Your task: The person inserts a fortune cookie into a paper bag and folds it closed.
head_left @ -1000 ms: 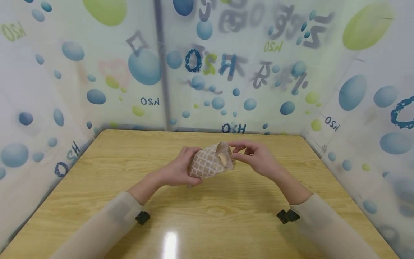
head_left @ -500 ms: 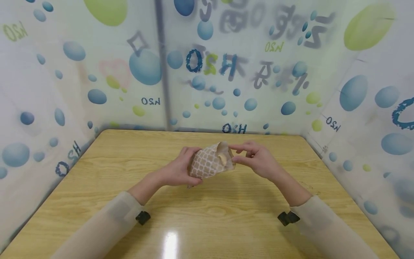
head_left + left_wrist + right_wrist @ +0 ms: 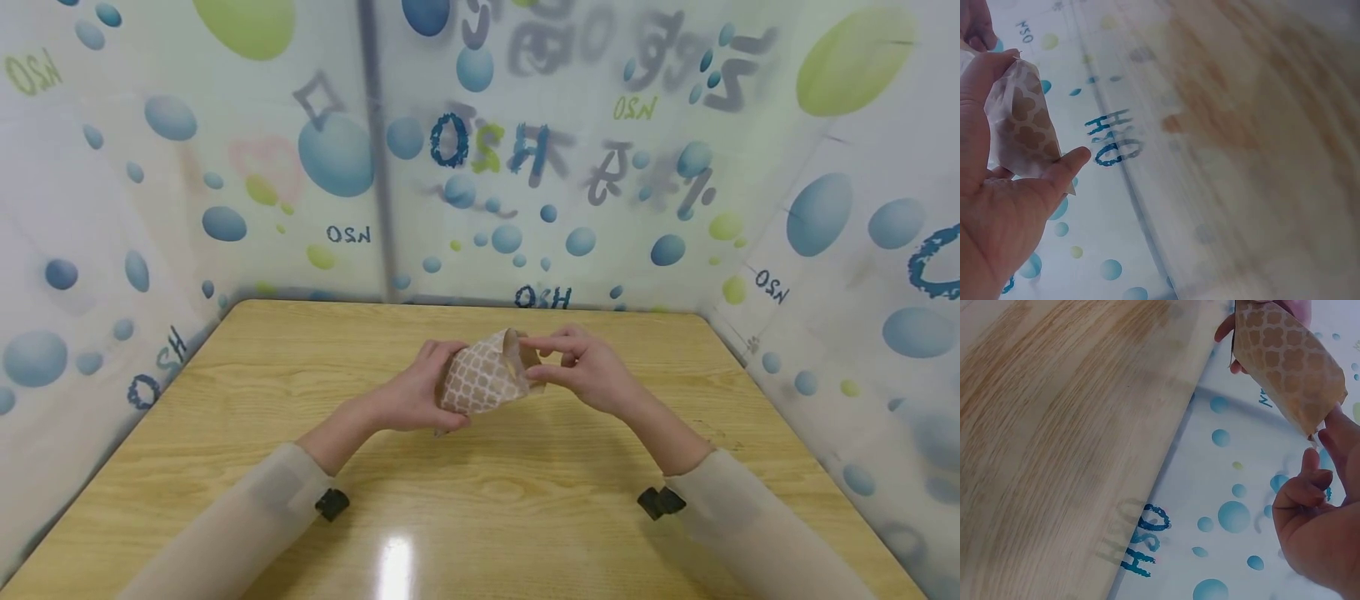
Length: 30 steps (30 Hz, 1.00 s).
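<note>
Hands meet just above the middle of the frame in the head view, over a light wooden counter (image 3: 480,500) with a glossy grain. The left hand (image 3: 416,392) has its fingers and thumb curled round a small brown paper packet printed with a white lattice pattern (image 3: 483,379), gripping it from the left side; the left wrist view shows the packet (image 3: 1022,125) wedged between the thumb and the fingers of that hand (image 3: 997,212). The right hand (image 3: 581,367) sits at the packet's right end, its thumb and forefinger closed in a pinch on the loose paper edge there while the other fingers curl in toward the palm. In the right wrist view the packet (image 3: 1288,362) slants across the upper right of the frame, and the fingertips of the right hand (image 3: 1316,519) touch its lower corner. The packet is held clear of the counter. Pale sleeves cover both forearms in the lower part of the head view, each with a small black clip (image 3: 331,504) near the cuff. White plastic sheeting printed with blue and green bubbles (image 3: 337,154) fills the upper half of the frame behind the counter and along both sides.
</note>
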Each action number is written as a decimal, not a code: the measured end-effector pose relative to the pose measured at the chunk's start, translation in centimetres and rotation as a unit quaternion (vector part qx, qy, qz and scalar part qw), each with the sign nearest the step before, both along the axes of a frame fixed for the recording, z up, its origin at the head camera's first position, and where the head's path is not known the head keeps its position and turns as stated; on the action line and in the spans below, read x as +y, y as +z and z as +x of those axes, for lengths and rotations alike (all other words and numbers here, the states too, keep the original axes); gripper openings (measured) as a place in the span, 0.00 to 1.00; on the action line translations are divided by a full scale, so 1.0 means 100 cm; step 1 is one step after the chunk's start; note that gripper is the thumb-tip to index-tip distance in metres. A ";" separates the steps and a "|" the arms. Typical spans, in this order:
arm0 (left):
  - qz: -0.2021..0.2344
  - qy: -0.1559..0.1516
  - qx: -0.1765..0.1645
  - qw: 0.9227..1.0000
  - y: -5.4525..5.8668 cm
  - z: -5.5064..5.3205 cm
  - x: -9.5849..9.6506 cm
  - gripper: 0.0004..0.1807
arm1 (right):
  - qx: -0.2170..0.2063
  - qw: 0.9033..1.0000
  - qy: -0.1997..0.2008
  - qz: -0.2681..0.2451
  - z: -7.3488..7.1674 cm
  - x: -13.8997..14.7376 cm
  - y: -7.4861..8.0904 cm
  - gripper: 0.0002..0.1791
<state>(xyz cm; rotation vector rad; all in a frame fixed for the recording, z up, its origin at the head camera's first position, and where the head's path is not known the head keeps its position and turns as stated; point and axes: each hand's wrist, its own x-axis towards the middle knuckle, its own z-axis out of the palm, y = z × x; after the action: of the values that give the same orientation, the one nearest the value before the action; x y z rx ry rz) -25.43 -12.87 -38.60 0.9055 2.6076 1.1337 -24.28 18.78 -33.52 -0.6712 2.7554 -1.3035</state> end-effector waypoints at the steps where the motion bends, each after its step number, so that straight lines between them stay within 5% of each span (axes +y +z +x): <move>1: -0.001 0.000 0.000 1.000 0.000 0.000 0.000 0.60 | -0.001 1.000 0.001 0.000 0.000 -0.001 0.001 0.25; 30: -0.016 -0.007 -0.007 1.000 -0.003 -0.001 0.006 0.60 | 0.007 0.999 0.016 0.046 -0.005 -0.016 -0.006 0.22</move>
<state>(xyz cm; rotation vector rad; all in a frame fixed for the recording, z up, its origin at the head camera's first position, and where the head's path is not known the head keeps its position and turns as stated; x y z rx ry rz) -25.53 -12.29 -38.94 0.9047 2.5963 1.0870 -24.78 17.22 -34.09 -0.7181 2.7839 -1.1636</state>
